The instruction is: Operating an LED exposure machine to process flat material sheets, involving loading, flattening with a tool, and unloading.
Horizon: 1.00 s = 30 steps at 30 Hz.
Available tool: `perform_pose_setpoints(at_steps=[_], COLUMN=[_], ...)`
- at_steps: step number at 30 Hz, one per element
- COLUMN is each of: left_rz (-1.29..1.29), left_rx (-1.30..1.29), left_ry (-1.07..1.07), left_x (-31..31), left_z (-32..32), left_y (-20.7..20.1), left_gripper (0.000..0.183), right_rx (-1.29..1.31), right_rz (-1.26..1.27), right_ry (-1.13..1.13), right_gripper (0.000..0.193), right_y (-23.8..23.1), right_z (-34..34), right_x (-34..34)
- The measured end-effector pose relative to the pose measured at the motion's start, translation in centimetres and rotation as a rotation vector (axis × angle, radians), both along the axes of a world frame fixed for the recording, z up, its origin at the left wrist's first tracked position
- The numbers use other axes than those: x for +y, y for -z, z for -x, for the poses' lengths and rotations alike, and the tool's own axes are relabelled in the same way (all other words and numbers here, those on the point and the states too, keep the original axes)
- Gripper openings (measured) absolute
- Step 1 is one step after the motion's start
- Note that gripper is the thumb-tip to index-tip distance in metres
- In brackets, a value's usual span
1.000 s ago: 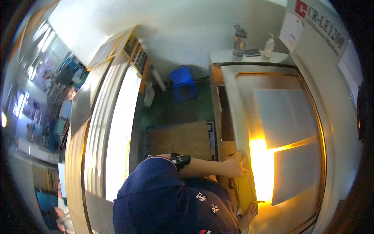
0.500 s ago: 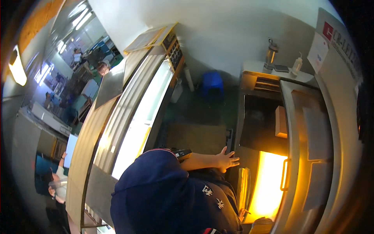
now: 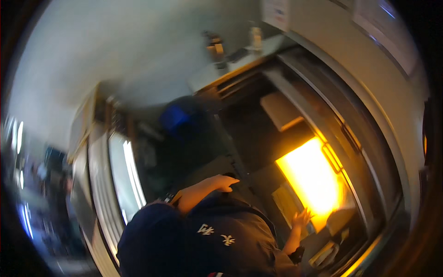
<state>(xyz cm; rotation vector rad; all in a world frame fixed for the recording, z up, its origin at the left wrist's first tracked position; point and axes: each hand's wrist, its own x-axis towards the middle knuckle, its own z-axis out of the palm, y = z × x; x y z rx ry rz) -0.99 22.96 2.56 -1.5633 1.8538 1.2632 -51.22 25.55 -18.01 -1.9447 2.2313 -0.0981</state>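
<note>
My left hand is out in front of my dark blue top, fingers stretched out and holding nothing that I can see. A dark band sits on that forearm. My right hand has its fingers apart at the lower edge of a glowing yellow light panel; nothing shows in it. Beside that hand lies a stack of flat yellowish sheets, left of the panel. The view is smeared by motion, so fine detail around the fingers is lost.
A tan block lies on the dark surface beyond the panel. A frame with a handle runs along the right. A bottle stands on the far shelf. A blue stool is on the floor, and a white-lit rack stands left.
My view has swung to the right, bringing the yellow panel nearer the middle. My right hand has come out over the panel's lower edge. My left hand's spread fingers have drawn closer together.
</note>
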Motion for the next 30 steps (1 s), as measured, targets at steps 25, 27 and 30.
perform_pose_setpoints(at_steps=[25,27,30], left_rz=[-0.565,-0.458,0.279], left_rx=[0.904,1.028,1.324], left_ry=[-0.624,-0.672,-0.416], left_x=[-14.9,-14.8,-16.5], left_z=[-14.7,-14.1,-11.8], left_y=[-2.1,-2.2,-6.8], left_gripper=[0.066,0.067,0.065], right_rx=[0.011,0.07,0.105], right_rz=[-0.357,-0.293,0.012], right_ry=[0.401,0.379,0.346], right_gripper=[0.043,0.044,0.04], right_y=[-27.7,-35.7,-42.4], right_z=[-29.2,-30.8,-29.6], right_x=[-0.5,-1.0,-0.7])
